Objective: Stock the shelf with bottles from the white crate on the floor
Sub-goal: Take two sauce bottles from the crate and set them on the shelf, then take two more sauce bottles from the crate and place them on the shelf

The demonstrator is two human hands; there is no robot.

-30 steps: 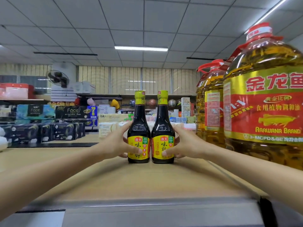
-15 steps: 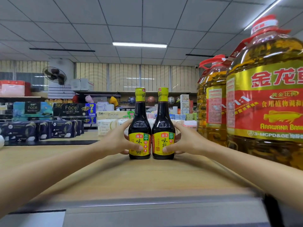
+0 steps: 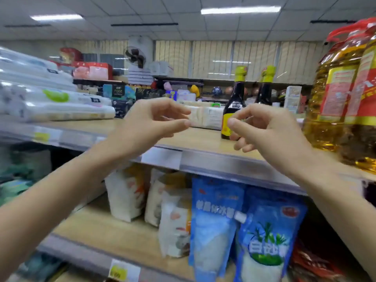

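Two dark soy sauce bottles with yellow caps stand side by side on the wooden top shelf (image 3: 199,139): the left bottle (image 3: 234,106) and the right bottle (image 3: 264,90), whose lower half my right hand hides. My left hand (image 3: 150,123) hovers left of the bottles, fingers curled and apart, holding nothing. In front of the bottles is my right hand (image 3: 262,127), empty too, with loosely bent fingers. Neither hand touches a bottle. The white crate is out of view.
Large oil jugs (image 3: 345,94) with red handles crowd the shelf's right end. Wrapped tissue packs (image 3: 50,98) are stacked at the left. On the lower shelf (image 3: 114,231) stand white bags (image 3: 130,196) and blue pouches (image 3: 215,220). The picture is blurred.
Both hands have let go of the two bottles and pulled back toward me. The view has dropped and swung, so the lower shelf now shows.
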